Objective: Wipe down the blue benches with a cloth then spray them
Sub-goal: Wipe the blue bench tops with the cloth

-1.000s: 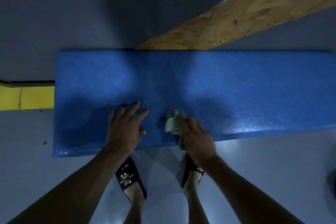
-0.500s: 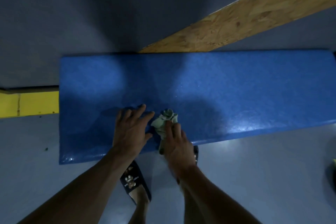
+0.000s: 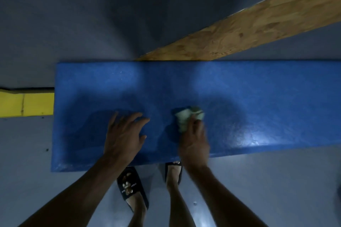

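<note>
A blue bench (image 3: 249,94) runs across the middle of the head view, its surface glossy near the front right. My right hand (image 3: 194,140) presses a crumpled pale green cloth (image 3: 186,118) against the bench top, fingers curled over it. My left hand (image 3: 124,134) lies flat on the bench to the left of the cloth, fingers spread and straight. No spray bottle is in view.
A wooden board (image 3: 249,24) slants from behind the bench to the upper right. A yellow block (image 3: 27,105) abuts the bench's left end. My two feet in dark slippers (image 3: 132,190) stand on the grey floor just before the bench's front edge.
My right hand has slid the cloth to the right along the bench, away from my left hand. My left hand stays planted in about the same place.
</note>
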{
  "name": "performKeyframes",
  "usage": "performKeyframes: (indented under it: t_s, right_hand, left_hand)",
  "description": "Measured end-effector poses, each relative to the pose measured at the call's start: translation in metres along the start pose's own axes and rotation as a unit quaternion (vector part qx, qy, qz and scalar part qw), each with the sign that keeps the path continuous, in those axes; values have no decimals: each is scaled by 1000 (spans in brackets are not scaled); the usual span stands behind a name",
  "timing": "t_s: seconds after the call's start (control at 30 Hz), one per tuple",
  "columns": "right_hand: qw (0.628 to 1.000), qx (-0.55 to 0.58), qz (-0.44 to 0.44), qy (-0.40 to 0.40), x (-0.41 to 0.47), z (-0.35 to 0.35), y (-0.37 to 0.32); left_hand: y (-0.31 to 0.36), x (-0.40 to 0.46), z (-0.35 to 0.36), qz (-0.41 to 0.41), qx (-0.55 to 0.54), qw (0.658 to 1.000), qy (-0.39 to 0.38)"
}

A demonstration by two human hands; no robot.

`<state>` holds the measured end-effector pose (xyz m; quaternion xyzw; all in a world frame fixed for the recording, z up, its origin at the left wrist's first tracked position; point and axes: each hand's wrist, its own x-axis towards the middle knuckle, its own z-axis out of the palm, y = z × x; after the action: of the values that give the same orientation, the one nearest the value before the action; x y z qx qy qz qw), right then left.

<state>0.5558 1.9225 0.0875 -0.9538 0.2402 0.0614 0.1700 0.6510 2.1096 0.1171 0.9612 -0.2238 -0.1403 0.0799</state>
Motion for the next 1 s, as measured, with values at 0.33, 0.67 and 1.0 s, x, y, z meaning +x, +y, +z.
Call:
performKeyframes:
  t_s: [0.33, 0.67, 1.0]
  right_hand:
    - [995, -94, -2, -10, 75, -62, 132]
    - [995, -7, -99, -11, 51, 2, -25]
    - [996, -59, 69, 24, 126, -57, 112]
  left_hand:
    - [3, 36, -1, 1, 38, 999, -32]
    - [5, 40, 2, -21, 47, 998, -39]
    - [3, 43, 5, -23, 17, 999, -13]
